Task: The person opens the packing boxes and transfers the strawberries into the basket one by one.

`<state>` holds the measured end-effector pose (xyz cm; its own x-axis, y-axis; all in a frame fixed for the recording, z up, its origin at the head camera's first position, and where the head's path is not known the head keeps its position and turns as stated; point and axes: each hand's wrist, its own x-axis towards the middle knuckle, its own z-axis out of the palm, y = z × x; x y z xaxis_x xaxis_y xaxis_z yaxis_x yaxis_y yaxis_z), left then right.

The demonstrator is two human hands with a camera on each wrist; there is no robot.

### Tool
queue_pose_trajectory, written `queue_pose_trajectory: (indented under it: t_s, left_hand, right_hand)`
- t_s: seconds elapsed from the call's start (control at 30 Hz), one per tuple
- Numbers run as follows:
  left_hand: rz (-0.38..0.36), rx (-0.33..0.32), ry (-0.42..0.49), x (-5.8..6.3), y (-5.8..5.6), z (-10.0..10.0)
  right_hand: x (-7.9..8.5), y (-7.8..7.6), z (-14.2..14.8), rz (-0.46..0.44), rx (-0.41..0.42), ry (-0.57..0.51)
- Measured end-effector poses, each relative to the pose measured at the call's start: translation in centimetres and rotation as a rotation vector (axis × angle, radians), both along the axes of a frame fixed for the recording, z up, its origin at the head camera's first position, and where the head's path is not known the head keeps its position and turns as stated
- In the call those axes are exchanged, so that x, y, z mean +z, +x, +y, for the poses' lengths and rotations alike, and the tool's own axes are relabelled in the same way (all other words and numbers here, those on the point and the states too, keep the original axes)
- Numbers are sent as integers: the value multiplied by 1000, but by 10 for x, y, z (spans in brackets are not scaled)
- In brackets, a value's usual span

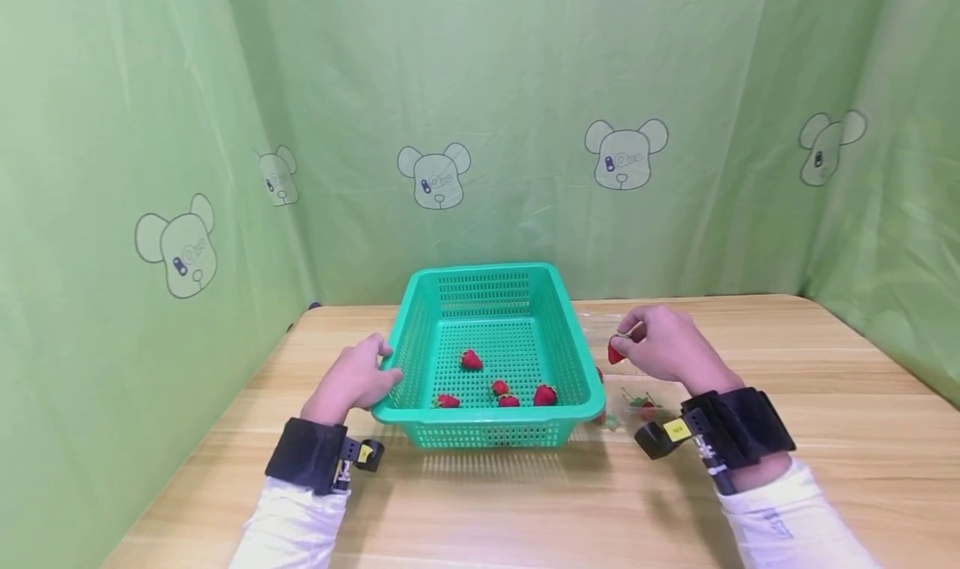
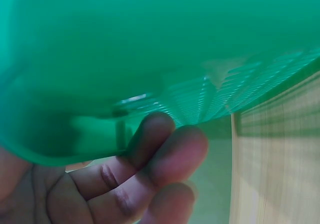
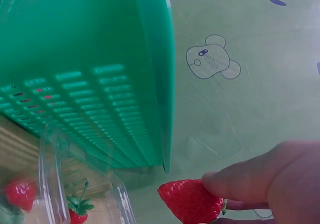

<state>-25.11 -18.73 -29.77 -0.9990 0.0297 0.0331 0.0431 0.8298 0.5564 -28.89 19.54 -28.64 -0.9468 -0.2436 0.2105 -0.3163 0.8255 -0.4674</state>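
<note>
A green plastic basket [image 1: 487,416] with slotted sides stands on the table and has several red strawberries on its floor, one of them a strawberry [image 1: 471,360] near the middle. My left hand [image 1: 358,375] grips the basket's left rim near the front corner; the left wrist view shows its fingers [image 2: 180,156] curled underneath. Just right of the basket and above the table, my right hand [image 1: 670,346] pinches a strawberry [image 3: 192,201] between thumb and fingers. Below it is a clear plastic box [image 3: 54,184] with more strawberries, partly hidden by the basket and hand.
The wooden table [image 1: 480,511] extends to both sides and in front of the basket. Green curtains [image 1: 517,69] printed with bear heads enclose the back and sides. The basket's right wall [image 3: 90,99] rises beside the clear box.
</note>
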Motion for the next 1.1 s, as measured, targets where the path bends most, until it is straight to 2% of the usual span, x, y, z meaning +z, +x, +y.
queue_pose_trajectory:
  t_s: [0.77, 1.1]
  left_hand:
    - [21, 0, -21, -1, 0, -2]
    - [17, -1, -20, -1, -1, -1]
  right_hand:
    - [9, 12, -18, 92, 31, -16]
    - [11, 17, -27, 90, 37, -53]
